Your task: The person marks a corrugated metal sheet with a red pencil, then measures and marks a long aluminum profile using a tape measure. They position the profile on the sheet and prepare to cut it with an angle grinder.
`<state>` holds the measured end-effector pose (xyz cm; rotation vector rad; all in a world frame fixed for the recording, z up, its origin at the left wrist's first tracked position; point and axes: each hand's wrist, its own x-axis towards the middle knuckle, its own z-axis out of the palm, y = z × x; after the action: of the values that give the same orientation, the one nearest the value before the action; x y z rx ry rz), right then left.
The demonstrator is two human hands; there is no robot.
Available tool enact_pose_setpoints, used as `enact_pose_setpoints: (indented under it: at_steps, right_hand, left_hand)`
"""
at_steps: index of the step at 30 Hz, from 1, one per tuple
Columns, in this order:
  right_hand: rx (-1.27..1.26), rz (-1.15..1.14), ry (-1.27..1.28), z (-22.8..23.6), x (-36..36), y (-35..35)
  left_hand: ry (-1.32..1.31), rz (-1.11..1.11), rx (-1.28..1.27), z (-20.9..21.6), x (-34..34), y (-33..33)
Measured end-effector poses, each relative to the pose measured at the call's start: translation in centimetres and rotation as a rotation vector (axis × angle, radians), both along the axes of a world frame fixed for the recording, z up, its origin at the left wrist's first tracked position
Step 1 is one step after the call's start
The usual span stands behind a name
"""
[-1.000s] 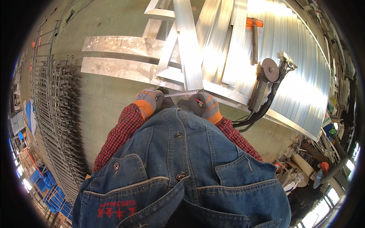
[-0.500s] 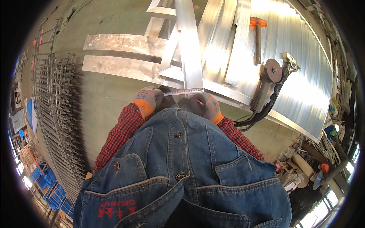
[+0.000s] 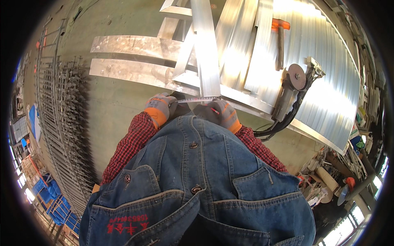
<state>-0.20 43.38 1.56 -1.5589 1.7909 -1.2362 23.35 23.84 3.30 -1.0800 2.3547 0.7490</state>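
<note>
My left hand (image 3: 159, 109), in a grey glove with an orange cuff, is closed on a tape measure; its case is mostly hidden. The pale tape blade (image 3: 199, 99) runs right along the near end of a long silver metal bar (image 3: 208, 61). My right hand (image 3: 226, 115), gloved alike, is closed near the blade's right end, its fingertips up against the bar's end corner. A slim red pen-like thing (image 3: 214, 110) shows between its fingers; I cannot make out its kind.
Flat metal strips (image 3: 131, 71) lie left of the bar. On ribbed metal sheets (image 3: 324, 102) to the right are an orange-headed hammer (image 3: 280, 45) and an angle grinder (image 3: 283, 98) with a cable. Stacked metal racks (image 3: 67, 106) stand at the far left.
My right fingers have shifted slightly up and forward to the bar's end corner. The left hand and the tape blade stay nearly where they were.
</note>
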Motion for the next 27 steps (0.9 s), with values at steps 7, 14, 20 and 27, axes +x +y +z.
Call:
enact_pose_setpoints:
  at_steps: [7,14,20,27]
  right_hand:
    - [0.071,-0.009,0.010,-1.4,0.0,0.1]
    - [0.160,0.013,-0.028,-1.1,-0.2,0.0]
    - [0.173,0.011,-0.052,-1.0,-0.1,-0.1]
    - [0.196,0.000,-0.031,-1.2,-0.1,0.0]
  left_hand:
    - [0.009,0.012,0.035,0.1,0.1,0.0]
    - [0.011,0.032,0.050,0.4,0.0,0.0]
    - [-0.051,0.033,0.052,0.6,-0.4,-0.1]
    - [-0.084,0.022,0.062,0.4,-0.5,-0.2]
